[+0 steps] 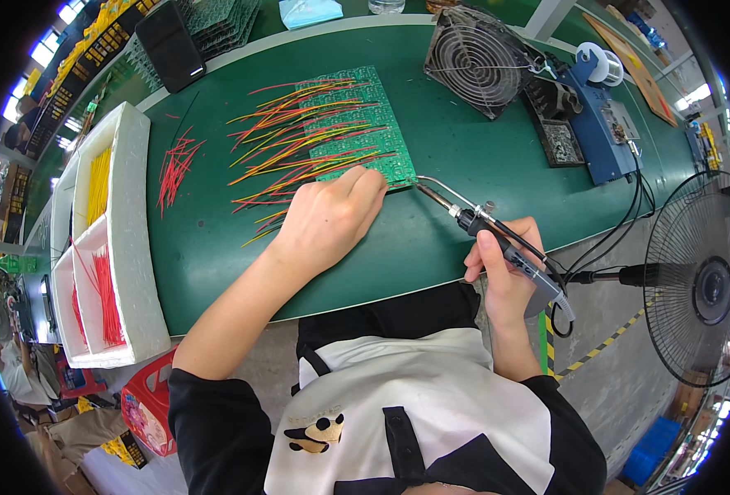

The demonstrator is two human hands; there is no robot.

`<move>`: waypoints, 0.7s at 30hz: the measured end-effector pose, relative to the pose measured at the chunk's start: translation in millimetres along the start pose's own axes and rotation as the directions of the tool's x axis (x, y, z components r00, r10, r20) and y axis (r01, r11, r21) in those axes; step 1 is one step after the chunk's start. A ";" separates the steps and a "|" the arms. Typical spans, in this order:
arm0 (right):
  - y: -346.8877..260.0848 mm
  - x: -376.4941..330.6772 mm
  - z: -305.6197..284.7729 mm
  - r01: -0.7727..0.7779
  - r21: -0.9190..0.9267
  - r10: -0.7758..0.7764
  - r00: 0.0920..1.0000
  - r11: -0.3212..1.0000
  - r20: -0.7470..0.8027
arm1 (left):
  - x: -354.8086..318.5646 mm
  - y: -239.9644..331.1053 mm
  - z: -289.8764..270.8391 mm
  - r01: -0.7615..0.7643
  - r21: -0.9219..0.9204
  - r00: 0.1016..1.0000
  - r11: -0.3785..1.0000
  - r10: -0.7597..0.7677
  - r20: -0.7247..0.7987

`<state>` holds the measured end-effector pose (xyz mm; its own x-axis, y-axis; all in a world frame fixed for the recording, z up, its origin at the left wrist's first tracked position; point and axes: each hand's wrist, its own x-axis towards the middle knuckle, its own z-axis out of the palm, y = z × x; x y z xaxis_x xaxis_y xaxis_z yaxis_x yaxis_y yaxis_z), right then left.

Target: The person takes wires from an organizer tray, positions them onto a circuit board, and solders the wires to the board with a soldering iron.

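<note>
A green circuit board (390,140) lies on the bench before me, with red and yellow wires (270,140) fanning out from it to the left in rows. My left hand (336,210) is closed over the board's near edge, its fingers pressed together. What they pinch is hidden beneath them; some wire ends stick out left of the hand. In my right hand (505,268) is a soldering iron (509,252) with a thin curved feed tube along it. Its tip meets the board's near right corner, just right of my left fingers.
Loose red wires (178,172) lie left of the board. A white foam box (130,239) with yellow and red wires stands at the bench's left end. Back right are a small metal fan (476,62) and a blue soldering station (600,124) with a spool (600,64). A standing fan (703,280) is at right.
</note>
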<state>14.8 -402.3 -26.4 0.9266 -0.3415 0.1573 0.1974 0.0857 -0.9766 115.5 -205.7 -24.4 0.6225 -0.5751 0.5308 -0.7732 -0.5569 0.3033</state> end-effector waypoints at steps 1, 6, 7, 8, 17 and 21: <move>-0.5 0.2 -0.5 -0.008 -0.010 0.008 1.000 1.000 0.007 | 0.3 -0.1 0.0 -0.001 0.006 1.000 1.000 0.001 0.007; 2.3 -0.8 0.7 0.013 -0.023 -0.013 1.000 1.000 0.010 | -0.6 -0.2 -0.4 -0.002 0.020 1.000 1.000 0.001 0.010; 2.2 -1.0 0.8 0.018 -0.031 -0.018 1.000 0.999 0.006 | -0.4 -0.1 -0.4 -0.007 0.025 1.000 1.000 0.006 0.011; 2.3 -1.2 0.9 0.018 -0.031 -0.018 1.000 0.999 0.007 | -0.5 -0.4 0.1 -0.006 0.025 1.000 1.000 0.006 0.011; 3.1 1.2 -4.5 0.068 0.018 -0.067 0.996 0.998 -0.063 | 3.0 0.2 3.6 -0.037 0.050 0.999 0.998 0.037 -0.007; -0.3 5.8 -2.8 0.082 0.008 -0.081 0.993 0.997 -0.088 | 4.1 -3.0 4.3 -0.048 0.052 0.999 0.997 0.049 -0.011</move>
<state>19.2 -406.9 -25.6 0.8757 -0.4286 0.2225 0.2753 0.0646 -0.9592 120.9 -208.9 -26.5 0.5828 -0.5946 0.5539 -0.7948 -0.5592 0.2360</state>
